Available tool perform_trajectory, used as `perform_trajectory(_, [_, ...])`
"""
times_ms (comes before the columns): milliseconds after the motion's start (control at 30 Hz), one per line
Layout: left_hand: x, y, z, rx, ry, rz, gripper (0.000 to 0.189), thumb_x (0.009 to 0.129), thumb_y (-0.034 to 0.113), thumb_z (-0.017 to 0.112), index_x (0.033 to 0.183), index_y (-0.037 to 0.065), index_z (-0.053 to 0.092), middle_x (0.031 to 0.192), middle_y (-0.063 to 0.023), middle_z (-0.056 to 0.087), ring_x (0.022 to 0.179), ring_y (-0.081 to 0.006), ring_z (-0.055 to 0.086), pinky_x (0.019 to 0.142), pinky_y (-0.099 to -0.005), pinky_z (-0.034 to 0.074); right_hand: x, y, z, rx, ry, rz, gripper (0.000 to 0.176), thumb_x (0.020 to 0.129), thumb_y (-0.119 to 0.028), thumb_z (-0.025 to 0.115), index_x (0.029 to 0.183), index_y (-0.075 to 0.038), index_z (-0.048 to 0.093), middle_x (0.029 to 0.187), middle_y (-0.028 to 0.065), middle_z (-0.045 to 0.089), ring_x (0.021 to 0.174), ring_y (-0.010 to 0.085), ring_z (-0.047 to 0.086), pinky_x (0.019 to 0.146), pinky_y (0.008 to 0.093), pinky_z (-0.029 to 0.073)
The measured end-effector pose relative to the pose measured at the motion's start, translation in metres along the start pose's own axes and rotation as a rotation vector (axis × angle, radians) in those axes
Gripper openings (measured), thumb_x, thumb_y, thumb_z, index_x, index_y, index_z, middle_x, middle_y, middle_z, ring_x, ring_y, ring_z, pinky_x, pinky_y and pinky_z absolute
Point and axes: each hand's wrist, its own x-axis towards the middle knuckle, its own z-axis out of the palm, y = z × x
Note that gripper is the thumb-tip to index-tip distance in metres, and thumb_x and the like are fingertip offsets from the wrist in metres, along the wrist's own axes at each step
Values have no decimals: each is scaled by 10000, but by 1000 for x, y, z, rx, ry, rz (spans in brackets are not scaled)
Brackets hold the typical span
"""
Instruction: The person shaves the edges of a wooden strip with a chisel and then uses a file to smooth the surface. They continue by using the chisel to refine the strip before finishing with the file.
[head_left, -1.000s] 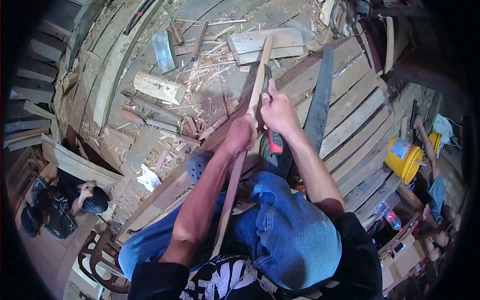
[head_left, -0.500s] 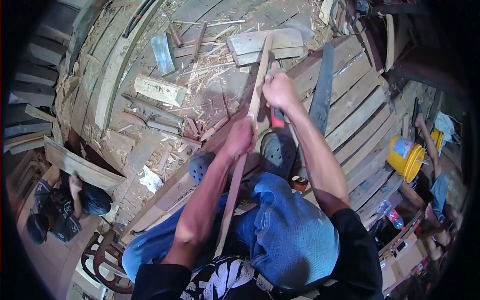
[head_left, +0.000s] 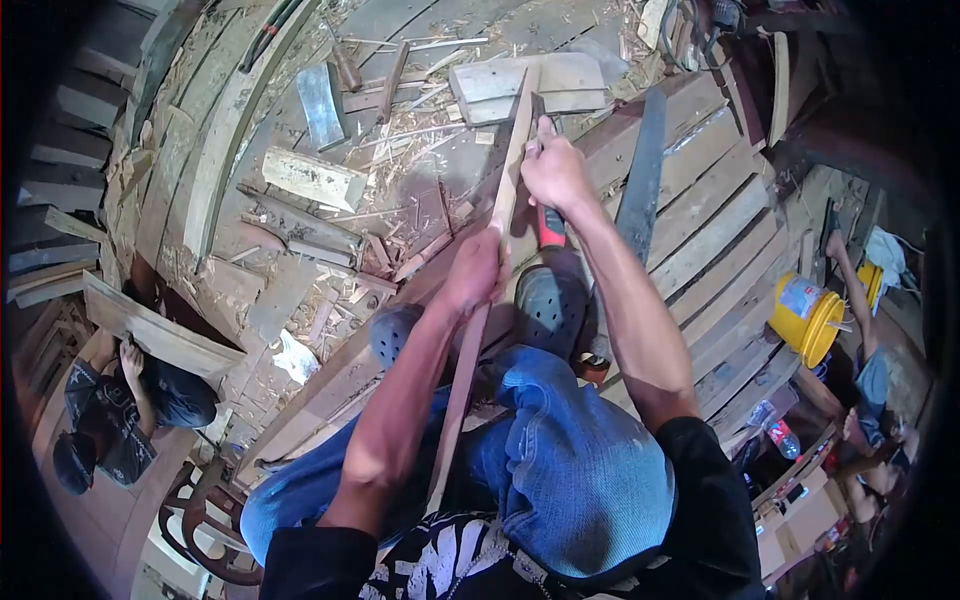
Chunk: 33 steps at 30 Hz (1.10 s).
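My left hand (head_left: 474,268) is wrapped round a long thin wooden strip (head_left: 513,150), which runs from my lap up to a block with a curved edge (head_left: 575,84). Just right of the strip, my right hand (head_left: 555,172) grips a tool with a red and black handle (head_left: 551,228). The tool's dark end lies beside the strip; its exact shape is partly hidden by my fingers. Below the tool is my dark clog (head_left: 552,305). A wide saw blade (head_left: 643,175) lies to the right of my right hand.
Wood pieces and shavings cover the floor, with a pale block (head_left: 315,178) at the left. Planks (head_left: 715,240) and a yellow bucket (head_left: 805,318) are at the right. A co-worker (head_left: 120,400) holds a board at the far left; another person's leg shows at the far right.
The view has shifted slightly. My right hand has moved a little down and left along the strip with the tool; my left hand keeps its hold. The co-worker's hand has moved on the board.
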Motion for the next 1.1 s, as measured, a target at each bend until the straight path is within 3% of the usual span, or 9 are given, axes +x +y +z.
perform_trajectory(33, [1,1,-1,18,4,4,438,977,386,323,734,54,472,489,-15,407,341,-116,357,338,-271,299,2,10,6,-61,57,-95,557,856,-161,413,1338,101,321,763,259,636,714,343,657,766,410,510])
perform_trajectory(267, [0,6,3,125,128,-1,458,978,381,316,686,65,473,492,-19,424,354,-116,378,346,-279,308,12,5,3,-30,3,-5,562,862,-175,421,1339,102,317,717,217,644,765,337,656,787,399,498])
perform_trajectory(333, [4,5,0,79,11,40,442,978,374,317,697,71,474,493,-14,419,357,-116,378,346,-279,310,9,6,1,-53,0,3,573,866,-186,426,1349,97,304,731,216,647,763,338,656,793,403,494])
perform_trajectory(400, [-2,1,2,-7,25,-39,449,981,361,299,691,67,476,487,-17,420,360,-122,384,355,-282,318,11,24,18,-85,149,-85,468,901,-156,429,1338,6,396,744,210,650,500,245,633,530,357,531])
perform_trajectory(467, [3,-2,-1,34,35,-26,455,983,360,295,690,61,472,486,-15,416,360,-122,383,357,-285,320,2,-1,2,-81,91,-31,474,897,-157,432,1339,10,391,760,206,655,494,234,630,525,355,530])
perform_trajectory(533, [6,2,-4,72,38,12,459,981,377,316,685,60,466,483,-15,408,361,-121,386,351,-289,317,3,-10,-5,12,-52,65,579,858,-167,411,1349,113,284,787,228,652,711,331,659,786,390,506])
perform_trajectory(700, [-5,2,4,-1,7,-54,451,976,461,314,792,77,463,473,3,371,333,-117,330,345,-269,302,8,17,15,-56,80,-50,577,864,-189,439,1349,95,305,944,283,626,936,392,612,862,423,469])
perform_trajectory(1000, [-3,-3,4,5,5,-43,460,978,463,301,778,80,460,490,-1,380,344,-120,333,366,-277,326,36,21,15,-127,140,-85,524,855,-189,448,1311,62,391,935,255,643,921,376,626,844,423,475])
perform_trajectory(1100, [-4,-5,3,35,-6,-22,463,978,465,299,780,78,458,493,0,377,350,-117,334,365,-275,317,42,-4,-19,-41,-119,16,418,817,-158,448,1166,72,453,815,239,654,825,368,648,802,429,489])
